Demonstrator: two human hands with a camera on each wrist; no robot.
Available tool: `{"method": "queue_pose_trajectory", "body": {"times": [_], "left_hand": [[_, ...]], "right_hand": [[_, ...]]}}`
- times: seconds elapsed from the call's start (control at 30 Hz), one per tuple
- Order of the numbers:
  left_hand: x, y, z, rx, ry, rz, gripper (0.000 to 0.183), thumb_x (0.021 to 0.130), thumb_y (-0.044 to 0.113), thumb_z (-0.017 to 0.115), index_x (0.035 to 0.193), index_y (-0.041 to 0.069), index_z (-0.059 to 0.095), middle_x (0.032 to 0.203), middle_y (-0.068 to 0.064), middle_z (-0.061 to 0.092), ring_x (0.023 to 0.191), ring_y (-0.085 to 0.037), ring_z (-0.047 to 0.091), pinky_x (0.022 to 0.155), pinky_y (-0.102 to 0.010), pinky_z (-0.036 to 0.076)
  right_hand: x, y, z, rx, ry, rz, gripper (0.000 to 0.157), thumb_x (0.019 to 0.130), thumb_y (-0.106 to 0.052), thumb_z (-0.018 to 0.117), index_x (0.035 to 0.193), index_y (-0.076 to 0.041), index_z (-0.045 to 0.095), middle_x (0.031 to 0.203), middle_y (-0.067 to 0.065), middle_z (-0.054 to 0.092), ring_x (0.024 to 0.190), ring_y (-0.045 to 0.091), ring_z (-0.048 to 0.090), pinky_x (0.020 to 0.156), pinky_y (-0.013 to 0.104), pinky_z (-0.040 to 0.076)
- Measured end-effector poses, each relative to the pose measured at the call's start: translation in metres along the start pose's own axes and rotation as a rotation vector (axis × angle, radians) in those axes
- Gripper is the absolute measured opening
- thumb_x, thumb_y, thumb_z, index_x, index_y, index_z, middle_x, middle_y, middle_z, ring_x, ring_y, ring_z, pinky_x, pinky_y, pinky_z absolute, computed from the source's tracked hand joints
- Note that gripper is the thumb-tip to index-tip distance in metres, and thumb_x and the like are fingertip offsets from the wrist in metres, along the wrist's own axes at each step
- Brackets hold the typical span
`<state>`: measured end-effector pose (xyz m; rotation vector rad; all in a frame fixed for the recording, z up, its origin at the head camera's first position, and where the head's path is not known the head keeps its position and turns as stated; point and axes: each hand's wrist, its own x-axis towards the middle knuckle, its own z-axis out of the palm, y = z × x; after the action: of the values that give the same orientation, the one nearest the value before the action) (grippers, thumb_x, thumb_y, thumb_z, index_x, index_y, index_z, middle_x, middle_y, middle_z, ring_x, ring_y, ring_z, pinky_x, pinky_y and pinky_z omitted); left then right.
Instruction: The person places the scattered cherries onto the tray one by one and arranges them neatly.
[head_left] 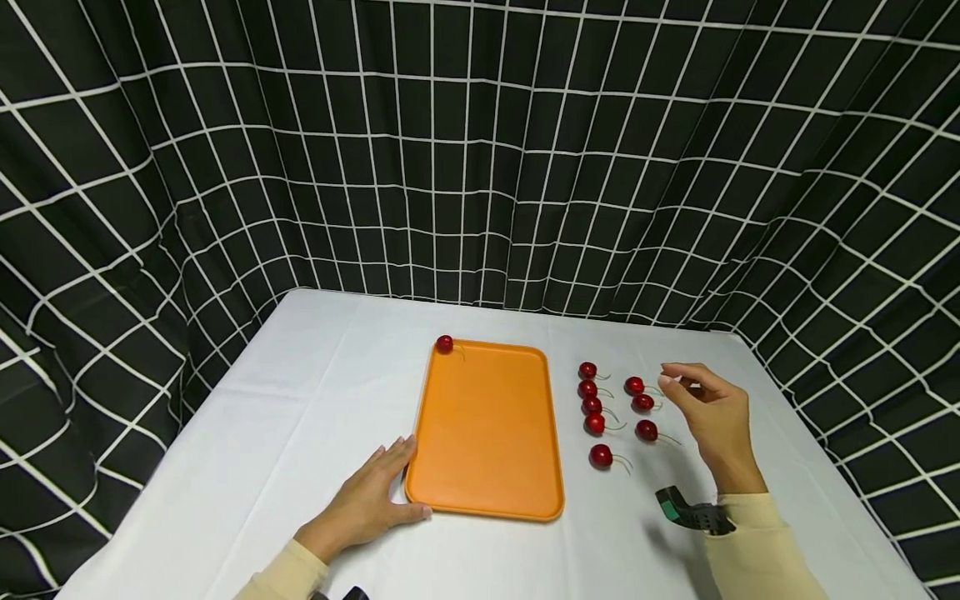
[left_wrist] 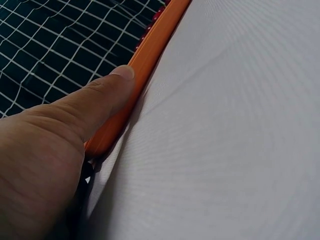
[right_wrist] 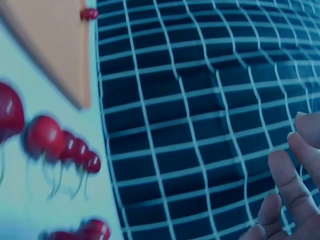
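Observation:
An orange rectangular tray [head_left: 491, 433] lies on the white table. My left hand [head_left: 363, 504] rests at its near left corner, fingers spread along the left side and thumb [left_wrist: 107, 97] straight against the near rim. One dark red cherry [head_left: 445, 344] with a stem sits at the tray's far left corner. My right hand [head_left: 712, 417] is raised over the right side of the table, thumb and forefinger slightly apart with nothing visible between them. Close to these fingertips are two cherries [head_left: 642, 403] side by side, stems pointing right, and another cherry [head_left: 647, 431] lies nearer.
Between tray and right hand, several cherries [head_left: 588, 389] form a column, with a single cherry [head_left: 601, 457] nearer the front. The white tablecloth [head_left: 285, 400] covers the table. A black curtain [head_left: 480, 167] with a white grid surrounds its back and sides.

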<state>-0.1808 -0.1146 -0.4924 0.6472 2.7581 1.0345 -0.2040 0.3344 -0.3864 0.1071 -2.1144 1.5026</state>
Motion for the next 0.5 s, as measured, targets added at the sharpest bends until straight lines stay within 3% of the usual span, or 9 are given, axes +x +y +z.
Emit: {"method": "queue_pose_trajectory", "body": {"times": [0.23,0.33,0.5], "left_hand": [[0.000,-0.002,0.001,-0.006,0.006,-0.008,0.104,0.072,0.061,0.073,0.150,0.004,0.033,0.155,-0.009,0.028,0.142,-0.029,0.022,0.114,-0.050,0.016],[0.000,-0.002,0.002,-0.006,0.009,-0.009,0.104,0.072,0.062,0.073,0.150,0.005,0.033,0.155,-0.008,0.028,0.142,-0.029,0.022,0.114,-0.049,0.017],[0.001,-0.001,0.001,-0.001,0.017,-0.006,0.103,0.072,0.060,0.075,0.149,0.005,0.034,0.154,-0.008,0.029,0.142,-0.028,0.023,0.114,-0.049,0.017]], "right_hand": [[-0.011,0.021,-0.017,0.114,0.094,0.125,0.026,0.085,-0.002,0.074,0.107,0.010,0.068,0.093,0.004,0.068,0.073,0.016,0.049,0.048,0.027,0.029],[-0.016,0.030,-0.023,0.072,0.110,0.184,0.026,0.085,-0.007,0.075,0.108,0.005,0.070,0.094,0.000,0.068,0.074,0.015,0.048,0.049,0.028,0.028],[-0.019,0.051,-0.030,-0.042,0.102,0.200,0.024,0.085,-0.010,0.075,0.107,0.000,0.072,0.092,-0.004,0.068,0.076,0.014,0.046,0.046,0.030,0.026]]}}
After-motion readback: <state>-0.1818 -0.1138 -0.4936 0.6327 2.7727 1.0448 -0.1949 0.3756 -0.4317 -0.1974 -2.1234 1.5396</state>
